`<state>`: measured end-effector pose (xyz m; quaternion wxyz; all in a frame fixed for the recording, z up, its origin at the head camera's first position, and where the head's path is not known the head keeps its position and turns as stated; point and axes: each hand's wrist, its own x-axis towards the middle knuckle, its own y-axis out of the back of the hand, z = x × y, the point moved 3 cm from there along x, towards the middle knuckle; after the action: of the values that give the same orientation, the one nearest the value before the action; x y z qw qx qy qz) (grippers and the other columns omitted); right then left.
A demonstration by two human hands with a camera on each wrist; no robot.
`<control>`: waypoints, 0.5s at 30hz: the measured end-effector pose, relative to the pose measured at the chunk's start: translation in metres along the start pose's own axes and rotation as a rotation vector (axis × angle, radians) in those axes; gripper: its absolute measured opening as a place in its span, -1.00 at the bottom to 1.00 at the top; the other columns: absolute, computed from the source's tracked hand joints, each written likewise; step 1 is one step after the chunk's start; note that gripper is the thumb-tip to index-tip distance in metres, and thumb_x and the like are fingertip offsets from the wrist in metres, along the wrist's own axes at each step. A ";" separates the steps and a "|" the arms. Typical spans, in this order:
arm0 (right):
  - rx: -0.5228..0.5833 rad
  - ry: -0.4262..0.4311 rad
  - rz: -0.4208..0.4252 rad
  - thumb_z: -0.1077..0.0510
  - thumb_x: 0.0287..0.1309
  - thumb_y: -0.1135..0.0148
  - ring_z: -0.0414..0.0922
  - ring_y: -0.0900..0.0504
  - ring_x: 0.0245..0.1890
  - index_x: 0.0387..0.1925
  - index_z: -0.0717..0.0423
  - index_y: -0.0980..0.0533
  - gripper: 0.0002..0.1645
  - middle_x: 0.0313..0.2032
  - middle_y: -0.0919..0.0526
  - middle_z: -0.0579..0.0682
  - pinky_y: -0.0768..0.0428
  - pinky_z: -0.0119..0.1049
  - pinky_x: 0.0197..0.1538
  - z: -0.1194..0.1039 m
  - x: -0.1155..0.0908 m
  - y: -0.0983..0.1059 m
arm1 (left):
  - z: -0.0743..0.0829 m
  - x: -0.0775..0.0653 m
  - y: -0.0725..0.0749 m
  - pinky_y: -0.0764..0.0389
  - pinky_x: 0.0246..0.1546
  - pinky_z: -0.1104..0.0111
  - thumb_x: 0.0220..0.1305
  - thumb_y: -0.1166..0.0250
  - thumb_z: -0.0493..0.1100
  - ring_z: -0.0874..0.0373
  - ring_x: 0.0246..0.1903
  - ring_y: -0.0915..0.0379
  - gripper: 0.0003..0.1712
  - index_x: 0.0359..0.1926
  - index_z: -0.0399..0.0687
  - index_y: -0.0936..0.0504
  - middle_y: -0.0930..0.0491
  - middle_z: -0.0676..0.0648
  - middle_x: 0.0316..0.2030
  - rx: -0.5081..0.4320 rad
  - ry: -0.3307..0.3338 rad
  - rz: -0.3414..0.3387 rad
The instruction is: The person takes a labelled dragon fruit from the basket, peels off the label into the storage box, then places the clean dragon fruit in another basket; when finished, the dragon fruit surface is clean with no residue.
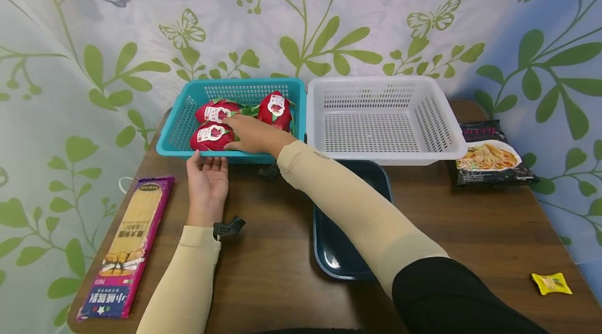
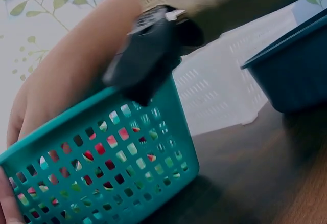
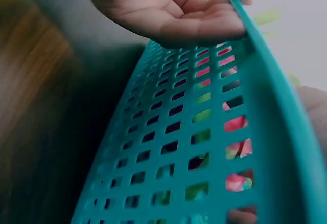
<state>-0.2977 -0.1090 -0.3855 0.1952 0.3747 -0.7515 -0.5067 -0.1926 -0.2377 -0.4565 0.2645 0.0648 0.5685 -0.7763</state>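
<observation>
A teal plastic basket [image 1: 249, 83] holds three wrapped red dragon fruits with white labels: one at the back left [image 1: 204, 113], one at the front left [image 1: 199, 139] and one at the right [image 1: 275, 106]. My left hand [image 1: 208, 187], palm up, pinches the basket's front rim, thumb over it and fingers beneath; the right wrist view shows this grip. Reaching over that rim, my right hand [image 1: 258, 134] has its thumb and fingers round the right end of the front-left dragon fruit. Through the mesh [image 2: 115, 152], bits of red and green show in the left wrist view.
A white basket [image 1: 376, 156] stands right of the teal one. Partly under my right forearm lies a dark blue tray [image 1: 324, 255]. Pasta pack [image 1: 124, 250] at left; black noodle packet [image 1: 491, 159] at right; small yellow wrapped sweet [image 1: 551, 284] near the right edge.
</observation>
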 end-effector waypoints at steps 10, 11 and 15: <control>0.025 -0.122 -0.127 -0.25 0.41 -0.31 -0.02 -0.29 0.48 0.68 0.04 0.08 0.13 0.51 -0.30 0.12 -0.37 -0.20 0.42 -0.005 0.028 -0.008 | -0.001 0.003 0.002 -0.64 0.02 0.30 0.59 -0.20 -0.07 0.05 -0.11 -0.45 -0.67 0.19 -0.04 -0.32 -0.47 -0.11 -0.09 -0.011 -0.008 -0.041; 0.039 -0.125 -0.124 -0.24 0.39 -0.34 -0.02 -0.31 0.46 0.68 0.02 0.07 0.13 0.49 -0.32 0.11 -0.39 -0.20 0.41 -0.006 0.028 -0.007 | 0.000 0.003 0.002 -0.64 0.02 0.30 0.59 -0.20 -0.07 0.06 -0.12 -0.45 -0.67 0.19 -0.03 -0.32 -0.47 -0.11 -0.10 -0.012 -0.006 -0.040; 0.088 -0.120 -0.112 -0.23 0.34 -0.40 -0.03 -0.37 0.39 0.66 -0.04 0.03 0.14 0.45 -0.37 0.09 -0.43 -0.18 0.38 -0.006 0.031 -0.007 | 0.000 0.002 0.002 -0.66 -0.01 0.29 0.61 -0.16 -0.07 0.06 -0.15 -0.46 -0.70 0.18 -0.04 -0.31 -0.47 -0.11 -0.12 -0.004 -0.012 -0.042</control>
<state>-0.3114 -0.1379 -0.3921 0.1047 0.3932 -0.7612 -0.5050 -0.1935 -0.2387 -0.4594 0.2518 0.0475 0.5695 -0.7810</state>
